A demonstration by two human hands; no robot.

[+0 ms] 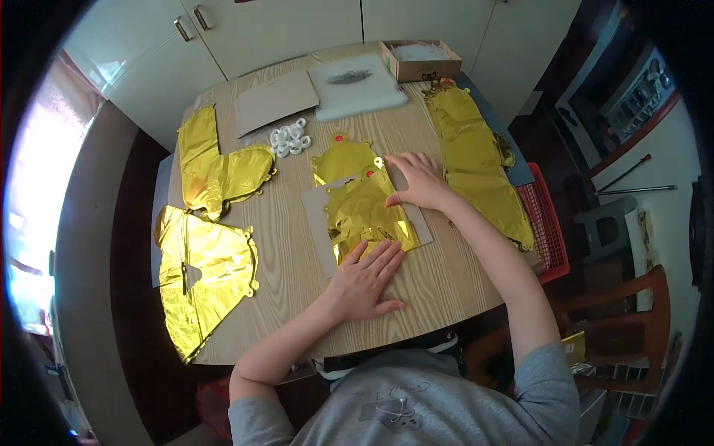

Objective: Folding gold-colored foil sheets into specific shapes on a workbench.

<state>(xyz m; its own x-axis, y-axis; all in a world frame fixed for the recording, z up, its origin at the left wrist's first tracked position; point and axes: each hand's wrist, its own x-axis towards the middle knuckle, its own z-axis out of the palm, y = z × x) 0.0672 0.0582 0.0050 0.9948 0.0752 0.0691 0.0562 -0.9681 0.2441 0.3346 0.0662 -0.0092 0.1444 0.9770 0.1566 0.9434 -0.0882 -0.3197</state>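
A folded gold foil balloon (364, 212) lies on a grey card (318, 223) in the middle of the table. My left hand (363, 281) rests flat at its near edge, fingers stretched out over the foil and thumb apart. At its right edge is my right hand (418, 181), its fingers extended and its thumb on or close to the foil; nothing shows in its grip. Just beyond, partly covered by the folded one, lies another piece of gold foil (346, 158) with a small red dot. A cluster of small white ribbon rolls (290, 139) sits farther left.
Flat gold foil balloons lie along the left side (216, 260) and form a stack on the right (480, 152). At the back are a grey cardboard sheet (275, 102), a white translucent bag (357, 88) and an open cardboard box (422, 68). A red plastic basket (547, 223) stands beside the table.
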